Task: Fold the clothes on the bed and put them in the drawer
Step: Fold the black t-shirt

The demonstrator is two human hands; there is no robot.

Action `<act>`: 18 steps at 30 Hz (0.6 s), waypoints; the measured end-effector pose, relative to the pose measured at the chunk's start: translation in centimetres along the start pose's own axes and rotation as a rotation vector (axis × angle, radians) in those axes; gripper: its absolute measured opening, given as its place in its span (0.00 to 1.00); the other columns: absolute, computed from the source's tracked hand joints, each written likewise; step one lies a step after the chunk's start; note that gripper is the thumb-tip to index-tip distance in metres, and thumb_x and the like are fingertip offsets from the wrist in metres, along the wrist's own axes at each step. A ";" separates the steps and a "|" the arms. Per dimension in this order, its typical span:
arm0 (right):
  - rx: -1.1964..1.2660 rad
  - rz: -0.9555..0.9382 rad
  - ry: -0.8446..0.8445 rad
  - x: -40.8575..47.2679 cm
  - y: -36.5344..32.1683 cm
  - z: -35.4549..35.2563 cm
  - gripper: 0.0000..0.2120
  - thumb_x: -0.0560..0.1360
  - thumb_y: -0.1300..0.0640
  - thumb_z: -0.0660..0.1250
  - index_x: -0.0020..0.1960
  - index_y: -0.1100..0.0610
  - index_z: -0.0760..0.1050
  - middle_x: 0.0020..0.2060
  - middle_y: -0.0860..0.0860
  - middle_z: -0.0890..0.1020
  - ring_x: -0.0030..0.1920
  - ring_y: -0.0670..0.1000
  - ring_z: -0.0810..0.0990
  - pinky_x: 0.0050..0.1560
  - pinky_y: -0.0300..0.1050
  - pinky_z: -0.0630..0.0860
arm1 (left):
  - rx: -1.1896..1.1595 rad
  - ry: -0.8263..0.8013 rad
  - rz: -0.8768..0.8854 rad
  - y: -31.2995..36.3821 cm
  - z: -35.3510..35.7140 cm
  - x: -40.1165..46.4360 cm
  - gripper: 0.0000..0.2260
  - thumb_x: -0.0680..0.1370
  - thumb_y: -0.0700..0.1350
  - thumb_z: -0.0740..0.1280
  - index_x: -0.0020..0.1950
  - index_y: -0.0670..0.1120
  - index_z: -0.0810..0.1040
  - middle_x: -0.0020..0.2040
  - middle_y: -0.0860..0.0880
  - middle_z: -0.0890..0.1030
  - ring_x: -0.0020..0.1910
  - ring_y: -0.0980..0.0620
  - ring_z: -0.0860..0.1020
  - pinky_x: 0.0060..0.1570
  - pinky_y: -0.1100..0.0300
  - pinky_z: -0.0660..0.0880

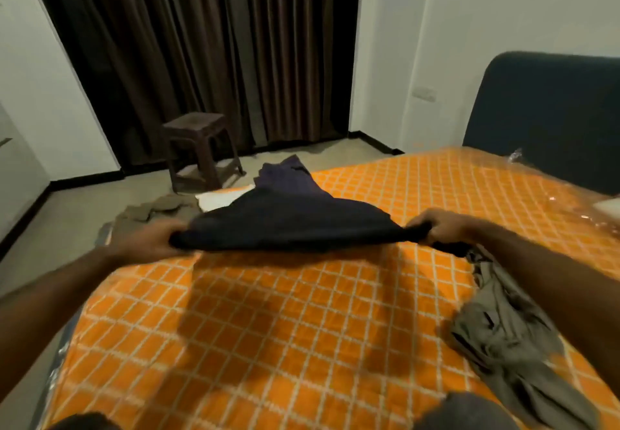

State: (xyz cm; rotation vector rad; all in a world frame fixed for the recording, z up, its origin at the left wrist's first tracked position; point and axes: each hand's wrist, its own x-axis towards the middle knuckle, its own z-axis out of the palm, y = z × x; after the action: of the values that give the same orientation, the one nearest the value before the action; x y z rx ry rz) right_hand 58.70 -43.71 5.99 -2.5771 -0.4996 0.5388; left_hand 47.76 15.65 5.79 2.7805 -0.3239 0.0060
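A dark navy garment hangs stretched above the orange checked bed, its far end trailing toward the bed's far edge. My left hand grips its left end and my right hand grips its right end, both held up off the mattress. A crumpled grey-olive garment lies on the bed under my right forearm. Another olive garment and a white cloth lie at the bed's far left corner, partly hidden by the navy garment. No drawer shows.
A brown plastic stool stands on the floor before dark brown curtains. A dark blue headboard rises at the right. Clear plastic wrap covers the mattress. My knees show at the bottom edge.
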 end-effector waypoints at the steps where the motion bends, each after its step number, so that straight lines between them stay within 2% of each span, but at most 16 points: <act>1: -0.056 0.000 -0.064 0.3 1.2 3.0 0.19 0.68 0.69 0.69 0.58 0.62 0.82 0.53 0.62 0.84 0.53 0.59 0.82 0.52 0.53 0.79 | 0.071 -0.106 -0.030 -0.8 2.3 -1.1 0.12 0.70 0.47 0.79 0.50 0.51 0.80 0.46 0.53 0.80 0.45 0.55 0.79 0.46 0.53 0.76; 2: -0.056 0.013 -0.144 0.1 2.4 7.8 0.25 0.64 0.67 0.68 0.61 0.62 0.81 0.57 0.62 0.83 0.58 0.60 0.81 0.58 0.54 0.78 | 0.142 -0.245 -0.073 -1.7 5.5 -3.2 0.14 0.70 0.46 0.79 0.51 0.50 0.80 0.49 0.51 0.80 0.48 0.51 0.80 0.49 0.53 0.75; 4: -0.065 0.131 -0.279 0.7 5.3 15.3 0.34 0.59 0.63 0.61 0.65 0.54 0.79 0.64 0.57 0.80 0.63 0.56 0.79 0.63 0.52 0.76 | 0.260 -0.489 -0.103 -2.6 10.4 -4.9 0.18 0.71 0.46 0.76 0.60 0.47 0.80 0.58 0.48 0.79 0.57 0.48 0.78 0.55 0.56 0.73; 5: -0.074 0.143 -0.336 0.0 5.2 18.8 0.37 0.59 0.63 0.60 0.67 0.48 0.77 0.66 0.55 0.77 0.65 0.55 0.77 0.64 0.51 0.75 | 0.301 -0.599 -0.129 -2.2 12.4 -6.0 0.20 0.73 0.47 0.74 0.64 0.47 0.79 0.62 0.48 0.78 0.62 0.48 0.77 0.57 0.58 0.71; 7: -0.130 0.120 -0.416 -1.5 4.4 22.7 0.35 0.64 0.66 0.63 0.68 0.44 0.72 0.68 0.52 0.75 0.66 0.54 0.75 0.62 0.48 0.74 | 0.426 -0.705 -0.109 -1.3 15.4 -7.0 0.21 0.76 0.52 0.70 0.68 0.49 0.76 0.68 0.49 0.73 0.67 0.47 0.73 0.60 0.57 0.69; 9: -0.128 0.083 -0.396 -2.4 3.9 23.6 0.31 0.70 0.68 0.64 0.69 0.46 0.70 0.66 0.50 0.73 0.64 0.51 0.73 0.57 0.46 0.71 | 0.553 -0.726 -0.073 -0.9 16.6 -7.7 0.23 0.78 0.56 0.67 0.70 0.50 0.73 0.72 0.47 0.68 0.69 0.46 0.69 0.62 0.56 0.67; 12: -0.069 0.044 -0.463 -3.3 4.3 22.3 0.30 0.69 0.68 0.67 0.69 0.52 0.73 0.64 0.50 0.74 0.62 0.51 0.75 0.60 0.48 0.74 | 0.586 -0.754 -0.177 -1.5 16.9 -9.0 0.27 0.76 0.63 0.66 0.72 0.54 0.72 0.77 0.47 0.60 0.73 0.43 0.62 0.68 0.49 0.63; 14: -0.058 0.028 -0.485 -3.7 4.8 21.9 0.27 0.64 0.65 0.68 0.63 0.54 0.76 0.59 0.54 0.78 0.58 0.56 0.79 0.58 0.53 0.77 | 0.538 -0.786 -0.244 -1.9 16.3 -9.4 0.28 0.73 0.70 0.65 0.66 0.55 0.76 0.76 0.49 0.60 0.73 0.42 0.59 0.69 0.43 0.58; 16: -0.050 0.041 -0.509 -3.7 5.5 22.2 0.25 0.61 0.63 0.66 0.58 0.56 0.77 0.54 0.58 0.80 0.54 0.59 0.80 0.51 0.52 0.78 | 0.547 -0.803 -0.279 -2.1 16.5 -9.8 0.33 0.70 0.76 0.61 0.63 0.53 0.79 0.74 0.50 0.60 0.74 0.43 0.57 0.68 0.42 0.56; 18: -0.025 0.043 -0.473 -3.8 5.6 22.8 0.21 0.60 0.64 0.67 0.53 0.52 0.77 0.51 0.56 0.81 0.51 0.58 0.81 0.45 0.49 0.78 | 0.571 -0.685 -0.291 -1.5 16.7 -9.6 0.34 0.71 0.78 0.57 0.61 0.54 0.78 0.70 0.50 0.62 0.71 0.44 0.59 0.66 0.43 0.58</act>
State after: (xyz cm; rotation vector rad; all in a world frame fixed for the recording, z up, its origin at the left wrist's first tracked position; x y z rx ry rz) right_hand 46.65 -41.85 -14.39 -2.4814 -0.6060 1.1754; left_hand 38.12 13.57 -10.89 3.2732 -0.0702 -1.0954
